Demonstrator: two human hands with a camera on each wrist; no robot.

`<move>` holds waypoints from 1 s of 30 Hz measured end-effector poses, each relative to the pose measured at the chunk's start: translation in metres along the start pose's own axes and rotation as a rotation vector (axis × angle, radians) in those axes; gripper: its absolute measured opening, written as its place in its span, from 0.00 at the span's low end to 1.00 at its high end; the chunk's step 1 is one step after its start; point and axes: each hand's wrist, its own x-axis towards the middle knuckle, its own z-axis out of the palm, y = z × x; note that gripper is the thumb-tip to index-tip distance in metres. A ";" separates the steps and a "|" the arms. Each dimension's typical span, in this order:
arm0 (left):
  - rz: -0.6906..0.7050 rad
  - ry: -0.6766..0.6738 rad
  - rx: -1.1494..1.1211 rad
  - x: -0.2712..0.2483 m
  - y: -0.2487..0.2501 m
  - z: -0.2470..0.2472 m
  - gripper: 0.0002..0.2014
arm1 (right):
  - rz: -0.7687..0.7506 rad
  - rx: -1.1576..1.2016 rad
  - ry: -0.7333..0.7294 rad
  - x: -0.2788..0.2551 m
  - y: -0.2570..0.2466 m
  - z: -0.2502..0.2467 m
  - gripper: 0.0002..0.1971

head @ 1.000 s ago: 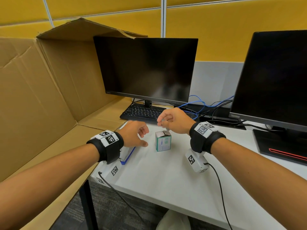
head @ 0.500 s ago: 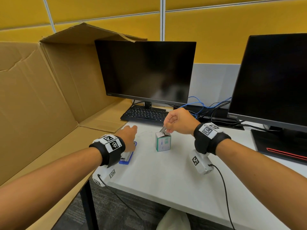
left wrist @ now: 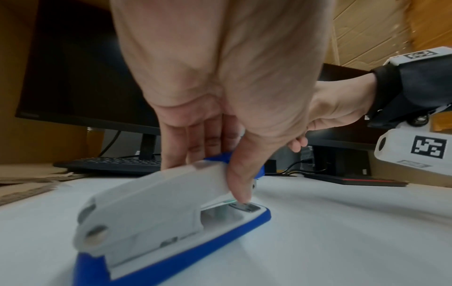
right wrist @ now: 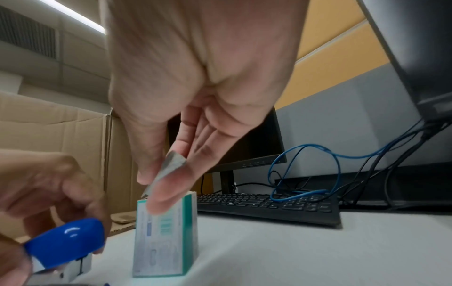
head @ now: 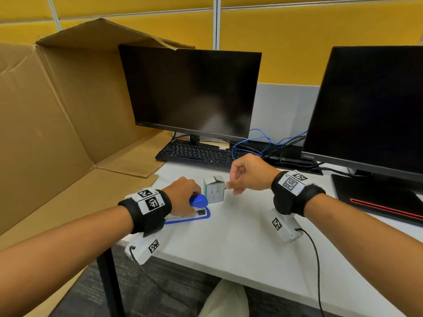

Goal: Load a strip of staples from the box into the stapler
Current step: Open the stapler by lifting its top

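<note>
- Right hand (head: 248, 173) — thumb and fingertips pinch a grey strip of staples (right wrist: 164, 172), now drawn clear of the box (head: 214, 189) and held just beside its top; half a second earlier the strip's end was still at the open flap.
- Box: upright on the white desk (head: 229, 243), flap open, between the two hands.
- Left hand (head: 183, 195) — fingers curled round the stapler (left wrist: 156, 209), thumb (left wrist: 240, 185) pressing down near its front; it has shifted from resting on the stapler to lifting the blue top (head: 198, 200), which stands raised off the base.
- Reading: extraction appears done; what remains is exposing the channel fully and laying the strip in.
</note>
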 end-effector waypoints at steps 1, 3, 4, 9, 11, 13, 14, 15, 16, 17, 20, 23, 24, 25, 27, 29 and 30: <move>0.020 0.003 -0.013 0.001 0.006 0.001 0.16 | 0.012 -0.012 -0.018 -0.005 0.002 -0.002 0.13; 0.065 0.013 -0.021 0.004 0.019 0.004 0.14 | 0.023 -0.021 -0.041 -0.015 0.007 -0.006 0.11; 0.083 0.011 -0.021 0.006 0.028 0.006 0.14 | 0.029 -0.033 -0.053 -0.021 0.011 -0.008 0.09; 0.201 0.040 -0.037 0.016 0.073 0.015 0.13 | 0.011 -0.220 -0.130 -0.050 0.028 -0.015 0.11; 0.237 0.066 -0.050 0.021 0.089 0.017 0.12 | 0.029 -0.310 -0.153 -0.060 0.036 -0.016 0.18; 0.265 0.068 -0.078 0.027 0.102 0.019 0.12 | 0.066 -0.363 -0.157 -0.071 0.041 -0.017 0.22; 0.281 0.069 -0.094 0.030 0.107 0.020 0.13 | 0.084 -0.385 -0.151 -0.076 0.043 -0.017 0.23; 0.298 0.072 -0.110 0.032 0.111 0.022 0.13 | 0.099 -0.398 -0.144 -0.081 0.045 -0.018 0.23; 0.310 0.075 -0.123 0.035 0.115 0.022 0.13 | 0.119 -0.399 -0.136 -0.085 0.048 -0.019 0.23; 0.319 0.080 -0.139 0.036 0.119 0.023 0.13 | 0.138 -0.392 -0.124 -0.088 0.050 -0.019 0.22; 0.344 0.099 -0.194 0.041 0.128 0.025 0.14 | 0.187 -0.372 -0.094 -0.095 0.060 -0.020 0.13; 0.352 0.122 -0.244 0.045 0.134 0.026 0.15 | 0.194 -0.404 -0.073 -0.100 0.068 -0.020 0.13; 0.346 0.135 -0.267 0.046 0.135 0.026 0.15 | 0.180 -0.416 -0.076 -0.101 0.070 -0.020 0.13; 0.338 0.147 -0.291 0.047 0.135 0.026 0.15 | 0.158 -0.420 -0.074 -0.103 0.071 -0.020 0.14; 0.324 0.147 -0.344 0.047 0.134 0.023 0.16 | 0.136 -0.412 -0.058 -0.103 0.074 -0.020 0.14; 0.315 0.124 -0.377 0.047 0.132 0.020 0.16 | 0.139 -0.415 -0.046 -0.101 0.075 -0.019 0.14; 0.315 0.118 -0.384 0.046 0.129 0.018 0.15 | 0.140 -0.420 -0.049 -0.099 0.075 -0.019 0.14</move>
